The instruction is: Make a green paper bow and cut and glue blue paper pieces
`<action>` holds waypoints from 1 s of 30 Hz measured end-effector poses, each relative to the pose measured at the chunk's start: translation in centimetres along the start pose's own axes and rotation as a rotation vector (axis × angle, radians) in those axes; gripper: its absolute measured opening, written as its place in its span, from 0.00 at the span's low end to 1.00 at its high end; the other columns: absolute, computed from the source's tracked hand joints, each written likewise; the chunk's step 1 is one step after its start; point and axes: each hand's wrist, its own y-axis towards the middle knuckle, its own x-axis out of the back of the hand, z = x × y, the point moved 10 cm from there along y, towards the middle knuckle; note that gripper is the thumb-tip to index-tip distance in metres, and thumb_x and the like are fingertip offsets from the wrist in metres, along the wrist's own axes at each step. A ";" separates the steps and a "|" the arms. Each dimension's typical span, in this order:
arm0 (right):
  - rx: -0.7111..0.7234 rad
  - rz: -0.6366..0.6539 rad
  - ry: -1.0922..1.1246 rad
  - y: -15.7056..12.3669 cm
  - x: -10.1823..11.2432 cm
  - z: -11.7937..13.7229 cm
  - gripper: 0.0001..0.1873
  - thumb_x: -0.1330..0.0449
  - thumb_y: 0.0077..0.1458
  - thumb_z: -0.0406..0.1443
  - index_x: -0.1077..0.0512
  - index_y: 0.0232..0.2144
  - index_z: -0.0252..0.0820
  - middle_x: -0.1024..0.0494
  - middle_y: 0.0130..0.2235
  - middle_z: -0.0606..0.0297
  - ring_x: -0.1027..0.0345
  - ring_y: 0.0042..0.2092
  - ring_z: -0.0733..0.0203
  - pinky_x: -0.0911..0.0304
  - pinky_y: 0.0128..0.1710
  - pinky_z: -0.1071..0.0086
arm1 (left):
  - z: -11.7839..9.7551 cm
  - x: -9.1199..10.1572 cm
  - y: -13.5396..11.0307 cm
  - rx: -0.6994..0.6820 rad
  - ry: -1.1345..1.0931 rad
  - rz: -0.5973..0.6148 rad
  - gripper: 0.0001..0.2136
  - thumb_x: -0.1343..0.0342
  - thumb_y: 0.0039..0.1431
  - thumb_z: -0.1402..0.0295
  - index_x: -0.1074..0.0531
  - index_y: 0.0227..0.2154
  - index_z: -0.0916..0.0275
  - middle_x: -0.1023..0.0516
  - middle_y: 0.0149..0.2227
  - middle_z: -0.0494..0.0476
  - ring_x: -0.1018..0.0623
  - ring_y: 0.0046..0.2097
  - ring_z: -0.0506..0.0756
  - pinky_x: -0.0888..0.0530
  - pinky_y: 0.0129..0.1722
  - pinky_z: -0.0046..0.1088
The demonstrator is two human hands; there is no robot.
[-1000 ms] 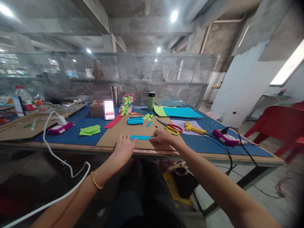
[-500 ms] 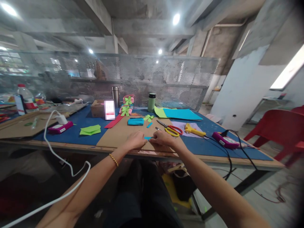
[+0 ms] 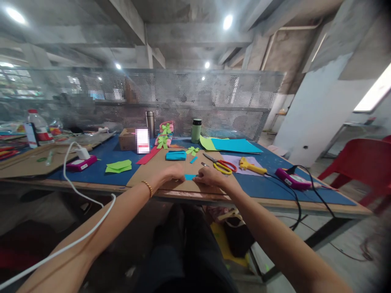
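A small blue paper strip [image 3: 190, 177] lies low over the brown cardboard [image 3: 143, 174], stretched between my two hands. My left hand [image 3: 172, 174] is closed at its left end, and my right hand [image 3: 207, 176] pinches the right end with curled fingers. Just beyond them rests a folded blue paper bundle [image 3: 176, 155]. A short blue scrap [image 3: 193, 160] and a green paper bow [image 3: 192, 151] are beside it. Scissors [image 3: 222, 166] with red and yellow handles lie past my right hand, their blades pointing away to the left.
A yellow glue gun [image 3: 252, 167] sits on lilac paper at right, its cord running near a purple power box [image 3: 291, 179]. Green paper [image 3: 118, 166] and a white cable [image 3: 65, 162] are at left. A green bottle [image 3: 196, 131] and blue sheets [image 3: 238, 145] stand farther back.
My left hand has shifted slightly left, and more of the blue strip shows between my hands. My right hand keeps its pinch. The whole view has shifted slightly.
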 end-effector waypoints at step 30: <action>-0.010 0.083 0.016 -0.2 0.2 0.6 0.23 0.41 0.61 0.51 0.19 0.35 0.38 0.17 0.34 0.53 0.23 0.37 0.55 0.43 0.30 0.72 | -2.8 -3.9 -5.8 -0.536 0.326 -0.280 0.20 0.54 0.71 0.58 0.29 0.59 0.58 0.26 0.60 0.63 0.24 0.57 0.61 0.30 0.58 0.40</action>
